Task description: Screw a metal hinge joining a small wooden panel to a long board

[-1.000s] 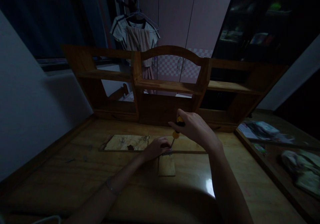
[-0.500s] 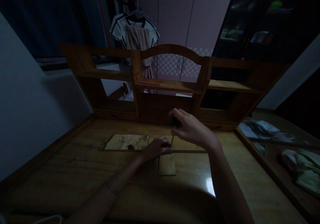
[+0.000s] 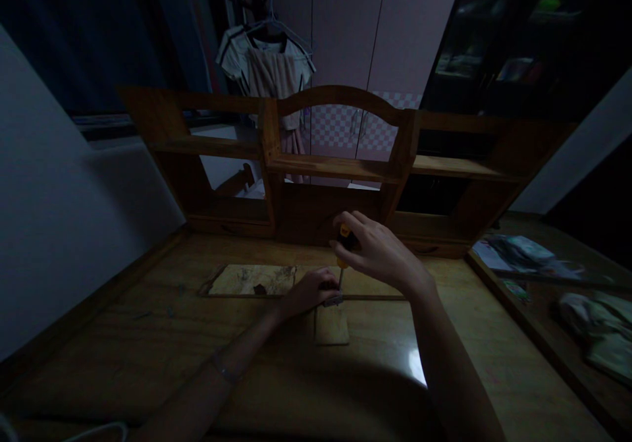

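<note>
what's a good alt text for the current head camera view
A right hand grips a yellow-and-black screwdriver, its shaft pointing down to a small metal piece where a short wooden board meets a longer stained board; the left hand is at that piece. Behind stands a wooden shelf unit with an arched top rail.

Right grip [image 3: 372, 248] curled, left grip [image 3: 310, 290] lower

Head cam – high, fwd/down over desk [image 3: 380, 336], shelf unit [image 3: 336, 166] beyond.
</note>
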The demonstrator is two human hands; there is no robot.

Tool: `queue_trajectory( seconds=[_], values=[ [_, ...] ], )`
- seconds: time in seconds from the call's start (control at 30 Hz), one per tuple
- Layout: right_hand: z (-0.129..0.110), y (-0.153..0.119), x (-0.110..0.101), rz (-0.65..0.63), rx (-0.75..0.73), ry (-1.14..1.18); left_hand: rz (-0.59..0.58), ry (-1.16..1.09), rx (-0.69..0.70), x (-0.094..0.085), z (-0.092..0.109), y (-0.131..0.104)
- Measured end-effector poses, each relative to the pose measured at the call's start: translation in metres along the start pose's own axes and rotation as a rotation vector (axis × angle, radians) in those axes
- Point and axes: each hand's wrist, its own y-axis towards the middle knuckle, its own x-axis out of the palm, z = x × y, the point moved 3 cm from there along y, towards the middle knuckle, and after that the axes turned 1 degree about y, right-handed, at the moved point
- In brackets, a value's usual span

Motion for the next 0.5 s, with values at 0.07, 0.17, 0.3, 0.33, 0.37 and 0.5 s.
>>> queue_trajectory(
  seconds=[0.07,0.17,0.3,0.33,0.37,0.5],
  values=[
    [0.0005,0.0017,0.0019,0.018,0.019,-0.025,0.001,-0.005,0.023,0.0003,0.0002,-0.0006],
    [0.0006,0.0024,0.0025,0.032,0.018,-0.028,0.011,0.001,0.029,0.0001,0.0001,-0.0019],
    [-0.0005,-0.0002,-0.0016,0.014,-0.007,-0.011,0.009,0.029,0.000,0.0000,0.0002,-0.0028],
    [-0.0007,-0.0006,-0.0026,0.011,-0.010,-0.015,0.013,0.034,-0.010,-0.0001,0.0003,-0.0028],
    [-0.0006,-0.0008,-0.0032,0.010,-0.009,-0.022,0.017,0.036,-0.022,-0.0001,0.0005,-0.0027],
    [0.0015,0.0013,-0.0012,0.026,0.024,-0.055,-0.018,0.003,-0.051,0.0022,0.0009,-0.0032]
  ],
)
